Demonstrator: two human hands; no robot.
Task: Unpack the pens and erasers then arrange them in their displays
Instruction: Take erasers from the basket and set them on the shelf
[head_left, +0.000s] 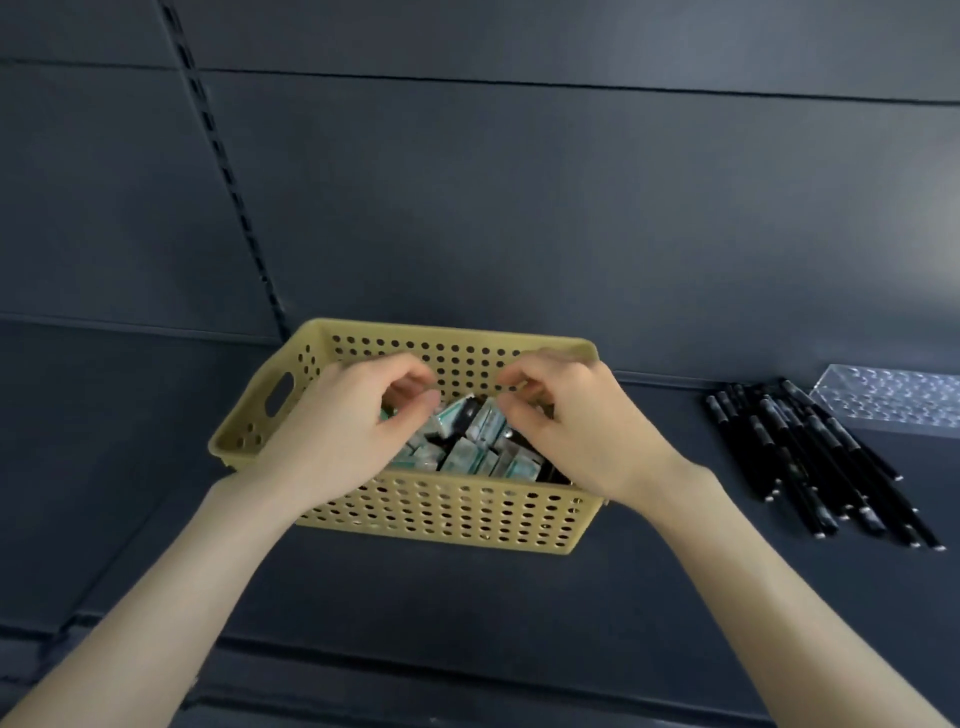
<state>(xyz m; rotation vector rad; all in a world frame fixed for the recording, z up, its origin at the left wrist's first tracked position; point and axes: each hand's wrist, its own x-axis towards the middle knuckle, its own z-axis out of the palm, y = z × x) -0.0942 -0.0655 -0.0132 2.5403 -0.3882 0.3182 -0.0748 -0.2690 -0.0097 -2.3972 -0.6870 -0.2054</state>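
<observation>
**Both hands in the eraser basket; pens loose, holder unfilled**

Two bare hands are over the middle of the yellow perforated basket (415, 525). The left hand (343, 421) and the right hand (576, 421) are close together but not touching. Each has its fingers curled and its thumb drawn in toward the fingertips. The fingertips sit just above the topmost erasers (462, 452), perhaps touching them. I cannot tell whether either hand actually pinches an eraser, a scrap of wrapping or nothing at all.

The erasers are small pale green-and-white blocks lying loose and jumbled in the basket, directly under and between the two hands. None shows outside it. The basket stands toward the back of the dark shelf (467, 613), roughly at its middle.

Well to the right of the hands, a loose bundle of black pens (810, 457) lies flat on the shelf, roughly parallel and running from back to front. Just beyond them, near the shelf's back right edge, is a clear pen holder (893, 400) with rows of holes and no pen standing in it.

By my judgement the erasers are in their display but untidy, so this step is straightening them. The pens appear unpacked, and arranging them in the holder remains.
</observation>
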